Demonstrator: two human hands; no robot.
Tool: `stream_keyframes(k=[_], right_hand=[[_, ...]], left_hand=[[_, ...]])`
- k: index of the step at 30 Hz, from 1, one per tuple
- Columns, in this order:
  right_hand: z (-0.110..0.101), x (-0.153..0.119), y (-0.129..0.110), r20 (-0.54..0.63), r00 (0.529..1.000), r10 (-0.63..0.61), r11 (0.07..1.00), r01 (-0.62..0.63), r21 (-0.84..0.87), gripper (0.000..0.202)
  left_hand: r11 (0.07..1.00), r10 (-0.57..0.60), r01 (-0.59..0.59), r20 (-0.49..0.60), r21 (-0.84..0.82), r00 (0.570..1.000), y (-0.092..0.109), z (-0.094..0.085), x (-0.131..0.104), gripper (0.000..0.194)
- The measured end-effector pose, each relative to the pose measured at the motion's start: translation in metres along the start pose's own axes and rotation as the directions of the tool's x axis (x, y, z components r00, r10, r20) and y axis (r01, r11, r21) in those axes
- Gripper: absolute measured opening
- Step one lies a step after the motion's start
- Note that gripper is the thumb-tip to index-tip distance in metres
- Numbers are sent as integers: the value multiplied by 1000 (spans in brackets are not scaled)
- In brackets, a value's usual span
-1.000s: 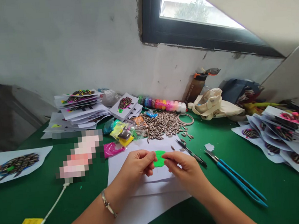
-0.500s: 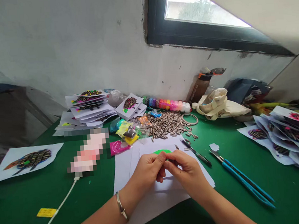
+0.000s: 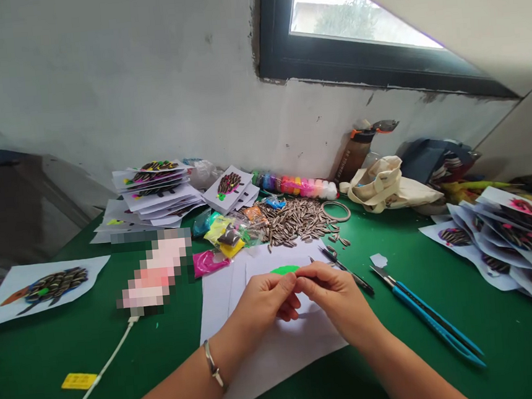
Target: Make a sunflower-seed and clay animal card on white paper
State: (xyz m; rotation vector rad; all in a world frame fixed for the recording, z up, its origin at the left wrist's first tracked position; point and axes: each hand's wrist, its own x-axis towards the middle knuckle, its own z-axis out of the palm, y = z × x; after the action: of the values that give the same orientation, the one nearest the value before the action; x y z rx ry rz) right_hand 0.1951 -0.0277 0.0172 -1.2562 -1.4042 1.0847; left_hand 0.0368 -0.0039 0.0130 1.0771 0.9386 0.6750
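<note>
My left hand (image 3: 271,297) and my right hand (image 3: 323,287) meet at the fingertips above white paper sheets (image 3: 244,375). Both are closed in a pinch; whatever lies between the fingers is too small or hidden to name. Just beyond the fingertips a green shape (image 3: 285,270) lies on the paper, partly covered by my hands. A heap of striped seeds (image 3: 296,220) is behind the sheets. Bags of coloured clay (image 3: 225,233) and a pink packet (image 3: 210,262) are at its left. To the right of my hands rests a black pen (image 3: 354,275).
Blue-handled tweezers (image 3: 437,321) lie at the right on the green table (image 3: 169,375). Stacks of seed pictures stand at the back left (image 3: 163,196) and far right (image 3: 520,233). A tape roll (image 3: 336,211), a bottle (image 3: 354,154) and a cloth bag (image 3: 388,185) are behind.
The fingers of both hands have shifted slightly while staying pinched together. The whole view has moved a little, so the table items appear slightly further left.
</note>
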Motion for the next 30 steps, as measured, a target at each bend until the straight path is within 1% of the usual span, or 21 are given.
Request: stream_keyframes(k=[2,5,10,14,17,21,24,25,27,28,30], right_hand=[[-1,-1,-3,3,1000,7,1000,-7,-16,17],[-2,-1,-6,12,999,49,999,-48,-23,17],[-3,0,-5,42,992,115,990,-118,75,15],[-5,1,-3,48,986,157,979,-162,128,15],[-5,0,-3,54,985,164,974,-171,147,15],[-5,0,-4,108,987,119,975,-137,176,14],[-9,1,-4,92,989,115,978,-129,164,16],[-12,2,-4,78,990,116,982,-126,143,16],[-17,3,-3,53,992,111,990,-115,77,16],[-20,4,-2,55,993,106,994,-108,33,16],[-24,5,1,83,992,91,994,-85,-74,15]], left_hand=[[1000,-19,19,-6,-21,1000,2,-1,-1,56],[998,-35,34,-10,-43,999,7,-2,-3,51],[995,-37,38,13,-90,999,10,-1,-4,40],[996,-32,33,17,-78,999,10,-1,-4,37],[997,-24,25,10,-72,1000,10,0,-5,36],[992,-37,42,45,-116,998,8,1,-5,44],[990,-57,61,37,-131,998,5,-3,-2,48],[994,-42,43,9,-100,999,6,-5,-1,48],[999,33,-32,-58,30,998,8,-10,0,44],[990,88,-78,-83,114,993,10,-12,0,40],[958,169,-140,-100,252,981,14,-16,-1,32]])
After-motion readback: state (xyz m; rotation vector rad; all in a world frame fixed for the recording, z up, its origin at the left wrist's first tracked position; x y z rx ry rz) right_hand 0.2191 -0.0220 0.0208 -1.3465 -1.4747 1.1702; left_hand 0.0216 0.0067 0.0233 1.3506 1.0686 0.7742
